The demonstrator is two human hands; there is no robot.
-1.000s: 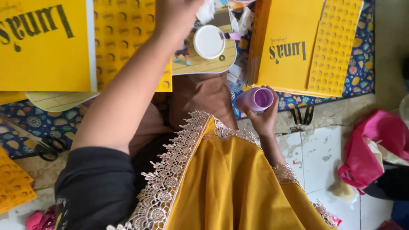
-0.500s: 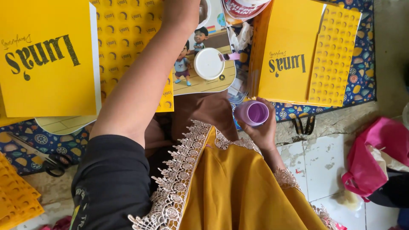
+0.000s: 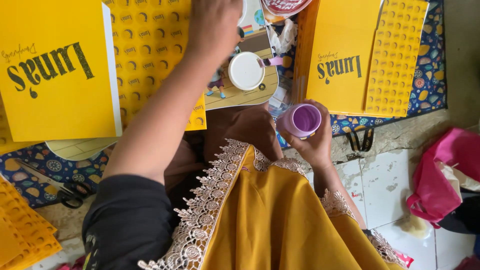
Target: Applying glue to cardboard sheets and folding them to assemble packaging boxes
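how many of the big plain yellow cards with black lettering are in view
2: one large yellow card with black lettering at the far left, another right of the purple cup. More may lie hidden underneath.

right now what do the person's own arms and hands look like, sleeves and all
Both hands are bare, without gloves; no rings or watch show. The left hand ends a forearm bare up to a dark black sleeve pushed above the elbow. The right hand comes out of a mustard-yellow garment whose cuff and edges carry cream lace trim with a scalloped floral pattern.
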